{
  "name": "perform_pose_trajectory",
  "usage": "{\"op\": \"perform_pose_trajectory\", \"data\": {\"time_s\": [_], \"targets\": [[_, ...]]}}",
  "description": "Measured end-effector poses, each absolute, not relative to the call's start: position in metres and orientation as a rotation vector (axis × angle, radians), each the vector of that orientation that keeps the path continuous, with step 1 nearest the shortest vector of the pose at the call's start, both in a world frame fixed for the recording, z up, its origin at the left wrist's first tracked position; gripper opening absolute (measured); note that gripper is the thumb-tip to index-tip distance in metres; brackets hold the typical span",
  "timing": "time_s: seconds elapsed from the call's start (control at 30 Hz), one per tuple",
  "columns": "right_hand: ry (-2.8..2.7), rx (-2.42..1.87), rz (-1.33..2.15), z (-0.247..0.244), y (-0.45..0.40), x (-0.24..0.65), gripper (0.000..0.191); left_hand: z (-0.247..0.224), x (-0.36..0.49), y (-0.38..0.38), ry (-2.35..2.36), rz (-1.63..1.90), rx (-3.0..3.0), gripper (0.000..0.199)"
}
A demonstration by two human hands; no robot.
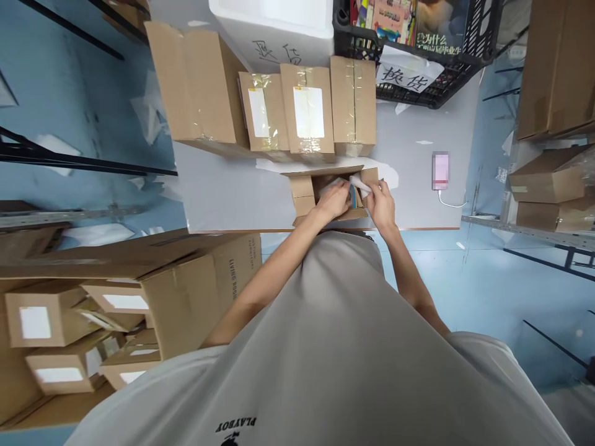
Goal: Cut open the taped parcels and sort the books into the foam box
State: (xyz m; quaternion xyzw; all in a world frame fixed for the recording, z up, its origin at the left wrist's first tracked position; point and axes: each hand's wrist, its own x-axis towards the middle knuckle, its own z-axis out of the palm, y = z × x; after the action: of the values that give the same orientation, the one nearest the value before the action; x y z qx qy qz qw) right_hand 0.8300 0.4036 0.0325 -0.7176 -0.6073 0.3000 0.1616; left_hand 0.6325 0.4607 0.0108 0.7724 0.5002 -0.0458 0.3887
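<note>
An open cardboard box (pixel 303 193) lies at the table's front edge with its flaps spread. My left hand (pixel 335 199) reaches into it, fingers curled and mostly hidden; what they grip cannot be made out. Something blue (pixel 352 197) shows beside those fingers inside the box. At the box's right side my right hand (pixel 382 203) is closed, its fingertips on a white, crumpled paper-like piece (pixel 359 184) and close to the right flap (pixel 370 176).
Several taped boxes (pixel 308 111) stand behind on the grey table (pixel 223 198), before a white bin (pixel 274 37) and a black crate (pixel 437 68) of books. A phone (pixel 440 171) on a cable lies right. A large carton (pixel 186 297) of parcels stands left.
</note>
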Motion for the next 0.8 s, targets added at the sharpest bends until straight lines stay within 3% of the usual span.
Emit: {"op": "perform_pose_trajectory", "data": {"time_s": [0.4, 0.47, 0.6, 0.8], "targets": [[-1.734, -2.001, 0.834, 0.025, 0.411, 0.828, 0.046, 0.004, 0.653, 0.461, 1.388, -0.090, 1.738, 0.082], [-1.750, -1.986, 0.811, 0.023, 0.412, 0.829, 0.046, 0.011, 0.643, 0.462, 1.401, -0.138, 1.797, 0.074], [-1.776, -1.972, 0.779, 0.021, 0.413, 0.829, 0.043, 0.028, 0.626, 0.462, 1.416, -0.282, 1.923, 0.040], [-1.819, -1.929, 0.833, 0.028, 0.412, 0.821, 0.032, 0.072, 0.589, 0.440, 1.445, -0.067, 1.951, 0.031]]}}
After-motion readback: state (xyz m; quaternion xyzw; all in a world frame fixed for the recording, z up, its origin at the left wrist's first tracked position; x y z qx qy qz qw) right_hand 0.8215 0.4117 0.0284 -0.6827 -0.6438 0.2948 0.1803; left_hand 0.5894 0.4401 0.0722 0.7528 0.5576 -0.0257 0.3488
